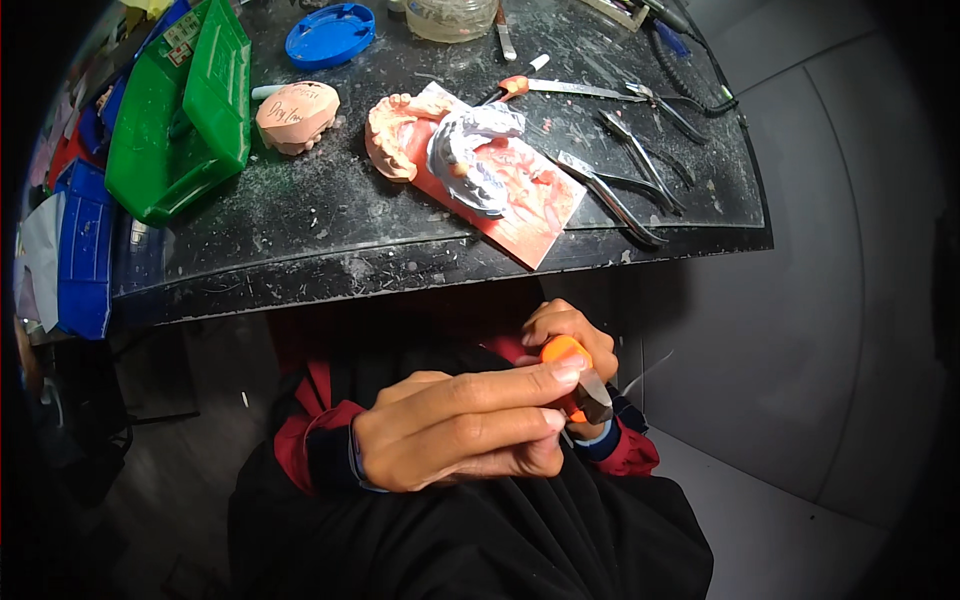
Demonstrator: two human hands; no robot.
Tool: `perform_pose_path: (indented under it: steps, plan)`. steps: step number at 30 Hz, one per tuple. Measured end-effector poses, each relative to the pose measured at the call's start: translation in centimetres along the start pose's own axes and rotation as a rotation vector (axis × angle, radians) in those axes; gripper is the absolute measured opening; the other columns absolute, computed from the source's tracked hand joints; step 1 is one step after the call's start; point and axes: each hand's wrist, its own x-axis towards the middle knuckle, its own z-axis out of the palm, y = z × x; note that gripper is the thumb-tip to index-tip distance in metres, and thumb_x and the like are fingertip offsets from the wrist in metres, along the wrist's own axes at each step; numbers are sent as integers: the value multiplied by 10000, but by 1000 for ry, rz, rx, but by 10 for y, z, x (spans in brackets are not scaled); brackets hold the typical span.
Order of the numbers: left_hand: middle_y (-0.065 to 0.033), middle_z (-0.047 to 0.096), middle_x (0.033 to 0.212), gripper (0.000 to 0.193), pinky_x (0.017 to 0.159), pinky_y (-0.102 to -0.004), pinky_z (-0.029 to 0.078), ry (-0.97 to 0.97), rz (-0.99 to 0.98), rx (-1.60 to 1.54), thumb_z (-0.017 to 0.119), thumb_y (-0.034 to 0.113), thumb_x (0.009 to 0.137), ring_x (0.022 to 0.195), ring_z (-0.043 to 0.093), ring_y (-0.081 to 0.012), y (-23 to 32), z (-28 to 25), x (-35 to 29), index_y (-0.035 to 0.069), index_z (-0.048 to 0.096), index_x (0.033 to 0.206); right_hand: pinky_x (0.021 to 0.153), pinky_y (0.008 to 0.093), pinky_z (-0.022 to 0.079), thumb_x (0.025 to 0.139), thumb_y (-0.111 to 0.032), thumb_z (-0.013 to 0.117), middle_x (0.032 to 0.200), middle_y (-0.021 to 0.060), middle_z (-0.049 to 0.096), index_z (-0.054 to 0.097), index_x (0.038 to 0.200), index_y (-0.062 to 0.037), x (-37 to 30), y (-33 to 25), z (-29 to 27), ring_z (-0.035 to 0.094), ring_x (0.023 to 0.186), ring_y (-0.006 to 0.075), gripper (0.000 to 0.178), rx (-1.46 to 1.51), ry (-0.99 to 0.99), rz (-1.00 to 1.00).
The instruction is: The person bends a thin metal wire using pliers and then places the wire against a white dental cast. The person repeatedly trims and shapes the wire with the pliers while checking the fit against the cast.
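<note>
Over my lap, below the bench edge, my two hands meet around a bright orange object (563,350) with a rounded end. A grey, shiny, blade-like piece (596,398) shows against its side; I cannot make out its exact kind. My right hand (578,327) is closed around the orange object from behind, its fingers curled. Reaching across from the left, my left hand (460,425) presses thumb and fingertips against the orange object, covering part of it. On the bench above lie a pink wax sheet (540,240), a grey-white dental impression (465,165) and a peach dental cast (390,135).
Metal pliers (610,200) and a spatula (590,90) lie at the right. Another peach cast (298,115), a green bin (150,150), a blue bin (85,250) and a blue lid (330,35) occupy the left. A round tub (450,20) stands at the back.
</note>
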Motion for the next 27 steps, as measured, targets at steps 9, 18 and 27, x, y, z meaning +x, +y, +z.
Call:
perform_pose_path:
  steps: [9, 18, 27]
  plan:
    - [-181, 642, 809, 126, 597, -248, 572, 229, -39, 41, 656, -30, 729, 748, 677, -264, -25, -11, 11, -9, 547, 790, 691, 283, 481, 704, 18, 654, 958, 173, 567, 329, 962, -65, 16, -12, -33, 595, 820, 189, 423, 92, 105, 51]
    - [-182, 664, 837, 157, 666, -270, 578, 287, -4, 42, 727, -34, 689, 768, 678, -234, -27, -18, 13, -41, 637, 817, 694, 279, 439, 739, -137, 720, 839, 86, 580, 571, 832, 19, 96, 1, -157, 551, 733, 205, 235, -1111, 288, 226]
    - [-160, 667, 807, 141, 654, -263, 582, 312, -75, 44, 714, -65, 677, 750, 680, -227, -28, -11, 17, -20, 639, 787, 770, 327, 450, 742, -125, 708, 936, 155, 637, 608, 748, 26, 120, -7, -101, 604, 866, 281, 181, -943, -10, 36]
